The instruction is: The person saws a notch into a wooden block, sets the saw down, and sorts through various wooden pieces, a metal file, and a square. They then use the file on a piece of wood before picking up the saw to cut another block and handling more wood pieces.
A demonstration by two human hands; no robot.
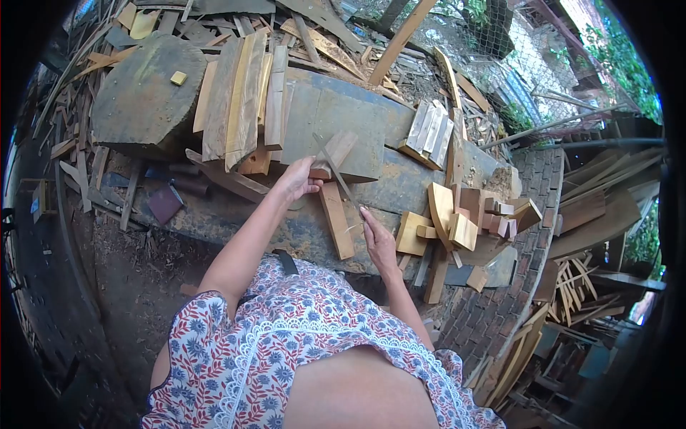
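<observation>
My left hand (300, 179) is closed on a short wooden block (337, 153), pressing it on the bench. My right hand (379, 239) grips the near end of a long, thin, dark metal file (339, 174). The blade slants up and left across the block, close to my left fingers. Whether it has a handle is hidden in my right fist. Under the block, a wooden bar (336, 220) points toward my body. Behind the block stands a larger grey-brown wooden slab (307, 118).
Stacked planks (236, 107) and a big log block (146, 96) stand to the left on the worn workbench (250, 222). Cut wooden pieces (464, 225) cluster on the right, beside a brick surface (493, 307). Scrap wood (329, 50) lies behind, near a wire fence (532, 43).
</observation>
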